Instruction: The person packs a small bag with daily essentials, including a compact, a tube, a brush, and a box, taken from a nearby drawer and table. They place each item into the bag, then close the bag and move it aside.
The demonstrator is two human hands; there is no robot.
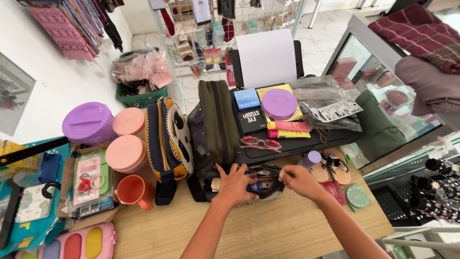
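Both hands work at a small black pouch [262,184] lying open on the wooden tabletop [268,230], just in front of the dark green bag [218,120] that stands at its 12 o'clock. The left hand [235,184] presses down on the pouch's left side, fingers spread flat over the rim, closing on nothing that can be made out. The right hand [298,178] sits at the pouch's 3 o'clock with its fingers curled inward near the rim; whether they pinch the edge or a zip pull cannot be told. Small tubes and bottles show inside the opening, between the two hands. Handling this well probably means keeping the left palm steady as an anchor so the soft pouch does not slide, while the right hand works gently along the rim and keeps clear of the contents. A lilac-capped bottle [312,158] stands at about 1 o'clock from the right hand, close enough to be knocked.
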